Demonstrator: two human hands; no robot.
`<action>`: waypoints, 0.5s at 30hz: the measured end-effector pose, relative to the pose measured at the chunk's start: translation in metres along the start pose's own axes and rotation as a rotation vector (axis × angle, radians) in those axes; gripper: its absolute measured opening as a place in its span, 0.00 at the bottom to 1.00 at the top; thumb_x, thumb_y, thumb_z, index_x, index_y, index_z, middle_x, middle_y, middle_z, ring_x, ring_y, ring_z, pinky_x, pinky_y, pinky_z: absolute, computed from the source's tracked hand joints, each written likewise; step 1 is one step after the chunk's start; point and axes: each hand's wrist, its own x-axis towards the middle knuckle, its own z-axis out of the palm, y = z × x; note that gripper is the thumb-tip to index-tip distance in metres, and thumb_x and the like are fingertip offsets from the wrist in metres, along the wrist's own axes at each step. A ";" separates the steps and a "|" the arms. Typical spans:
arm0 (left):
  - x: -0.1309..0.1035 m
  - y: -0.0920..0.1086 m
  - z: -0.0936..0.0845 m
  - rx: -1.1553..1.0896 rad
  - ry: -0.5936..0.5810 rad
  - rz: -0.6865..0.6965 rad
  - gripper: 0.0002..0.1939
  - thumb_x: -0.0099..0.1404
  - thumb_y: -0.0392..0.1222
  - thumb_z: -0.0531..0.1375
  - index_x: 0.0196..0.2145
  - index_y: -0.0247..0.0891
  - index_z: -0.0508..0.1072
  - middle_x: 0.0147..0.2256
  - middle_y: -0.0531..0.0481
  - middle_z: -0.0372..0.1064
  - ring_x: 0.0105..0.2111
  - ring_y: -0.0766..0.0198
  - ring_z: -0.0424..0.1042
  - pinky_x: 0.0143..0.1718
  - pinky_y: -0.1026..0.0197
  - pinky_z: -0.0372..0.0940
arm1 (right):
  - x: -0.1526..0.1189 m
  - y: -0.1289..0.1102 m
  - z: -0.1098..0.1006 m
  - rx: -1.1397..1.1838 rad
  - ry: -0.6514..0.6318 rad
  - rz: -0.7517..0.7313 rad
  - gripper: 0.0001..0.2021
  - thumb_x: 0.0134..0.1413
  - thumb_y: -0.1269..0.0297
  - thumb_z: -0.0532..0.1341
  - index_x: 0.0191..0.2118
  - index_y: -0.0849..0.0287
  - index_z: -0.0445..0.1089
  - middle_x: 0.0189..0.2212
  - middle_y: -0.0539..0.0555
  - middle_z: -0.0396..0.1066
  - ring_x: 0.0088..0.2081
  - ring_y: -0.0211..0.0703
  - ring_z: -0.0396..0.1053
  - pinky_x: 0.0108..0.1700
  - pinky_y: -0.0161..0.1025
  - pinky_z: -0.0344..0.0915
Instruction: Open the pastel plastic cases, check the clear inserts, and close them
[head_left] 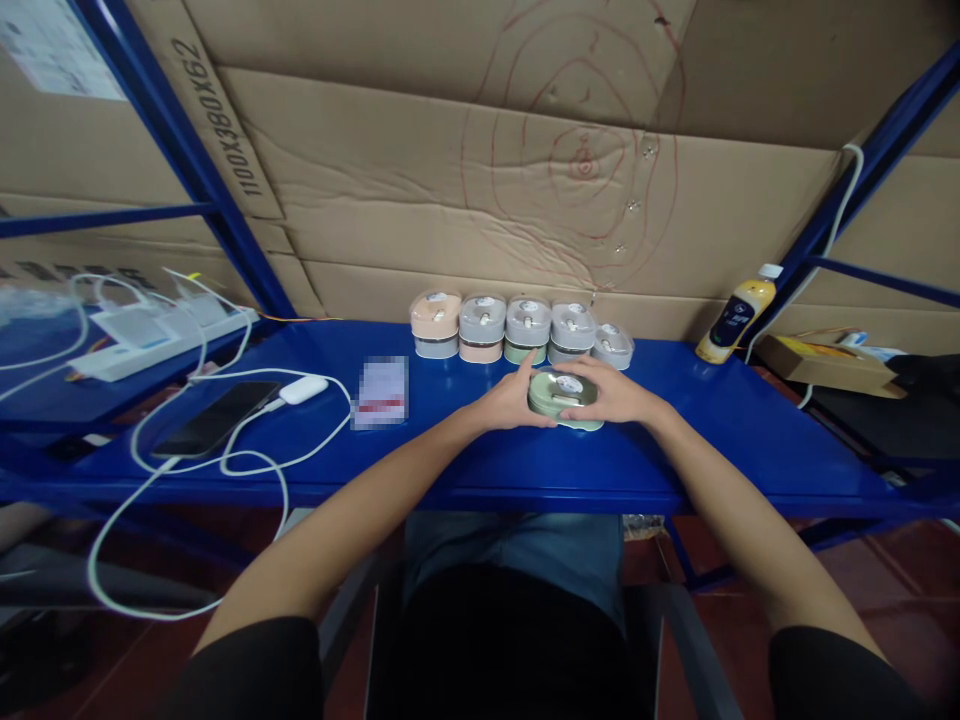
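A pale green oval container (547,392) with a shiny lid and a round sticker on top is between my hands, low over the front middle of the blue table. My left hand (512,402) closes on its left side, with the index finger raised near the lid. The fingers of my right hand (621,394) wrap the right side and front. Just behind stands a row of similar lidded containers in stacks of two, among them a peach one (435,316), a grey one (482,318) and a green one (525,352). At the row's right end is a single grey container (613,346).
Left on the table (450,455) lie a blurred-out packet (381,392), a black phone (217,418) with looping white cables, and a white earphone case (303,389). A power strip (165,345) is farther left. A juice bottle (739,315) and a cardboard tray (829,367) stand right.
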 end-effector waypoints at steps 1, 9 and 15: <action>0.000 0.000 0.000 0.003 -0.004 -0.001 0.78 0.47 0.57 0.80 0.80 0.40 0.36 0.66 0.28 0.68 0.66 0.32 0.69 0.65 0.33 0.64 | 0.000 0.000 0.000 -0.004 0.001 0.002 0.43 0.52 0.40 0.74 0.71 0.50 0.67 0.60 0.61 0.73 0.60 0.64 0.72 0.65 0.62 0.67; 0.000 -0.002 -0.002 0.038 -0.022 -0.021 0.76 0.47 0.60 0.79 0.79 0.38 0.40 0.70 0.26 0.62 0.69 0.30 0.64 0.66 0.33 0.63 | 0.000 -0.001 0.002 0.015 -0.043 0.062 0.45 0.54 0.40 0.72 0.73 0.50 0.64 0.61 0.62 0.72 0.60 0.65 0.72 0.66 0.64 0.67; -0.003 0.006 -0.004 0.051 -0.075 -0.011 0.71 0.50 0.63 0.77 0.78 0.36 0.45 0.65 0.28 0.67 0.67 0.33 0.66 0.68 0.34 0.61 | -0.035 -0.013 -0.009 -0.041 -0.042 0.200 0.48 0.50 0.38 0.74 0.74 0.45 0.62 0.59 0.61 0.73 0.59 0.66 0.73 0.65 0.65 0.68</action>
